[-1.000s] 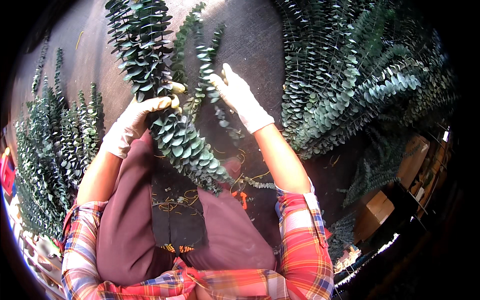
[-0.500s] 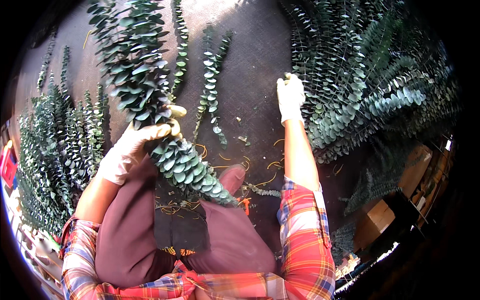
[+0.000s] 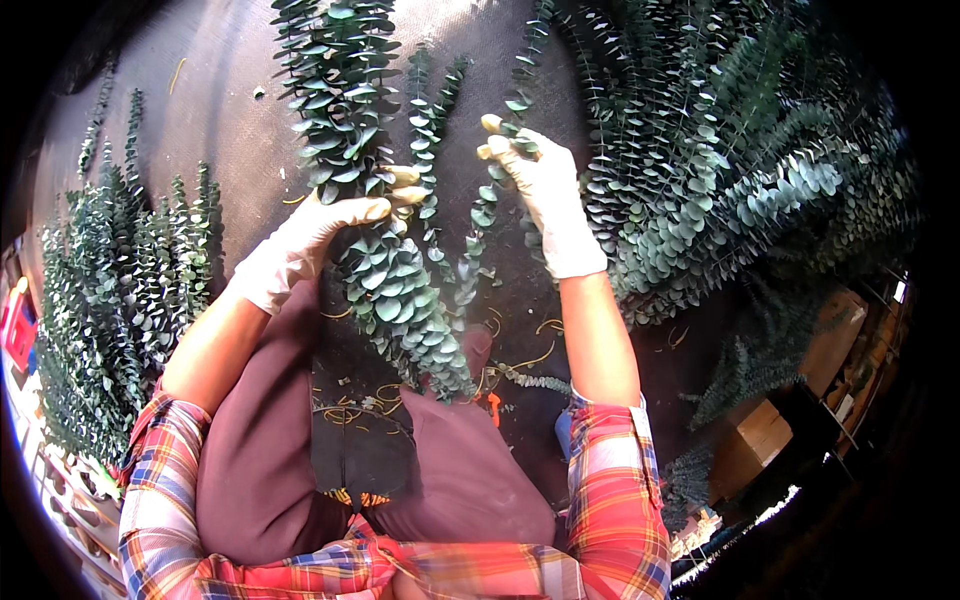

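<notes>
White gloves: our left hand [image 3: 318, 228] is wrapped round the middle of a thick leafy bundle [image 3: 395, 285], and our right hand [image 3: 540, 185] has one single sprig [image 3: 483, 212] pinched in its fingers, off to the right of that grip.
Leafy bundle: runs above and below the left grip. If that fist slackens, we'd bet on stems sliding out; squeeze too hard and leaves probably bruise.
Single sprig: only a light pinch, so a snag on the big green pile [image 3: 690, 200] right of the right grip could yank it loose or strip leaves.
Loose sprigs [image 3: 422, 130]: lying between our two grips, easy to drag along with a careless wrist.
Yellow strands [image 3: 545, 358]: scattered below the right grip, might tangle in the bundle's lower end.
Hidden stuff: bundle's top is cut off above the left grip, and the glove covers its squeezed middle. Orange bit [image 3: 493, 408] below both grips? Too small to name. Blue thing [image 3: 563, 435] is half behind our right sleeve [image 3: 615, 470].
</notes>
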`<state>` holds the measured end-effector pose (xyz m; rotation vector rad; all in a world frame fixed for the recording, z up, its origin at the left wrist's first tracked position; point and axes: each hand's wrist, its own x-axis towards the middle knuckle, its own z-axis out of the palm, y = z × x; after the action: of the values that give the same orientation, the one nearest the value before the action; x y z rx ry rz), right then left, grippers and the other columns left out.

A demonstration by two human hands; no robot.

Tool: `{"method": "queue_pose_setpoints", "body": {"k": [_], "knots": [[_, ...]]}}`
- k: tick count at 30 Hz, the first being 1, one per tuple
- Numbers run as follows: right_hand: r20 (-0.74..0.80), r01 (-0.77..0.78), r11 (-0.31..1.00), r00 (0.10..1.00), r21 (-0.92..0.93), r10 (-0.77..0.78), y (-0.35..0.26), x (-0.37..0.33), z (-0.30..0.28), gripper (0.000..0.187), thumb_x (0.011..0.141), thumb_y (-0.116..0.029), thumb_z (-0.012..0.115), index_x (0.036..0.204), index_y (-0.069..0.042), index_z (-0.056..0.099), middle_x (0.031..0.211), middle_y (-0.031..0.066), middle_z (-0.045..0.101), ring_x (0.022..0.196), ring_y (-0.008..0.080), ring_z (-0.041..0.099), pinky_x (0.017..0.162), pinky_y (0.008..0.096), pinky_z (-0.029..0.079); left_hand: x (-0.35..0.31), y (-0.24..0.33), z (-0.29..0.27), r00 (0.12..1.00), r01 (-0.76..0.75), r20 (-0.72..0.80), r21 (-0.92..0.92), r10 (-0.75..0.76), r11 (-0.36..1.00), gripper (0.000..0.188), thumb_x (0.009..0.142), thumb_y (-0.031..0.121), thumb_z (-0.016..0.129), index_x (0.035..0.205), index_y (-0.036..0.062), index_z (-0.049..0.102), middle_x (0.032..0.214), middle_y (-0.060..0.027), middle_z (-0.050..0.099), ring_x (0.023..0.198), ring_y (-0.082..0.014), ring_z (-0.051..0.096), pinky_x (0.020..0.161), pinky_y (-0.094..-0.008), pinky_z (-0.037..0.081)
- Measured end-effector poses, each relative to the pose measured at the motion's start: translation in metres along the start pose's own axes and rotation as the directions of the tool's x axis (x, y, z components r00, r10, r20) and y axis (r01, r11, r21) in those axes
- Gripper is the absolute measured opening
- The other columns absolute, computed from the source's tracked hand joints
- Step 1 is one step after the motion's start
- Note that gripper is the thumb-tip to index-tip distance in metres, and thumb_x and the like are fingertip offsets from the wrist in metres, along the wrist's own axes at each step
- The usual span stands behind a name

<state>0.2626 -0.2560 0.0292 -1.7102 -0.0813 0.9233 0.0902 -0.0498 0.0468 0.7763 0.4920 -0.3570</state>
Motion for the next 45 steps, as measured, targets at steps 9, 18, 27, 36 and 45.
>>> {"method": "queue_pose_setpoints", "body": {"k": [9,18,27,36,45], "knots": [[0.159,0.587,0.455,0.712,-0.670,-0.684,-0.002,-0.017,0.086,0.033,0.089,-0.029,0.066,0.115,-0.009,0.065,0.078,0.0088,0.055,0.066,0.0232,0.058,0.060,0.0333,0.049,0.000,-0.028,-0.023,0.975,0.123,-0.180,-0.070,-0.134,0.990,0.046,0.081,0.010,0.072,0.123,0.0034,0.058,0.106,-0.0044,0.067,0.095,-0.0153,0.065,0.088,-0.0322,0.053],[-0.337,0.171,0.722,0.797,-0.670,-0.502,0.038,0.053,-0.022,0.084,0.084,-0.041,0.071,0.145,0.002,0.032,0.147,0.0241,0.037,0.138,0.0353,0.033,0.115,0.0401,0.025,-0.018,-0.011,-0.027,0.997,0.010,-0.079,-0.038,-0.013,0.999,0.054,0.084,0.019,0.071,0.133,0.0033,0.053,0.112,-0.0039,0.066,0.100,-0.0115,0.061,0.092,-0.0260,0.047],[-0.222,0.005,0.444,0.861,-0.896,-0.458,0.072,0.047,-0.074,0.051,0.090,-0.016,0.061,0.139,-0.016,0.050,0.103,0.0127,0.064,0.087,0.0225,0.065,0.078,0.0322,0.052,-0.009,-0.009,-0.017,0.989,-0.004,-0.148,-0.001,0.004,1.000,0.044,0.078,0.015,0.074,0.118,0.0017,0.060,0.103,-0.0054,0.066,0.100,-0.0196,0.063,0.091,-0.0346,0.050],[0.031,0.447,0.621,0.826,-0.643,-0.562,0.040,-0.052,0.069,0.055,0.085,-0.001,0.060,0.138,-0.014,0.051,0.089,0.0092,0.061,0.074,0.0221,0.061,0.068,0.0306,0.050,-0.002,-0.010,-0.012,0.961,-0.086,-0.262,0.039,0.093,0.996,0.044,0.081,0.014,0.072,0.121,0.0008,0.061,0.103,-0.0047,0.069,0.092,-0.0128,0.064,0.086,-0.0273,0.051],[0.392,0.376,0.705,0.908,-0.601,-0.150,0.029,-0.059,0.067,0.049,0.086,-0.025,0.065,0.125,0.003,0.055,0.110,0.0214,0.063,0.099,0.0310,0.063,0.086,0.0376,0.050,-0.011,-0.007,-0.008,0.989,-0.079,-0.129,-0.075,0.069,0.994,0.049,0.082,0.007,0.067,0.129,0.0013,0.056,0.110,-0.0088,0.068,0.098,-0.0163,0.065,0.089,-0.0302,0.052]]}}
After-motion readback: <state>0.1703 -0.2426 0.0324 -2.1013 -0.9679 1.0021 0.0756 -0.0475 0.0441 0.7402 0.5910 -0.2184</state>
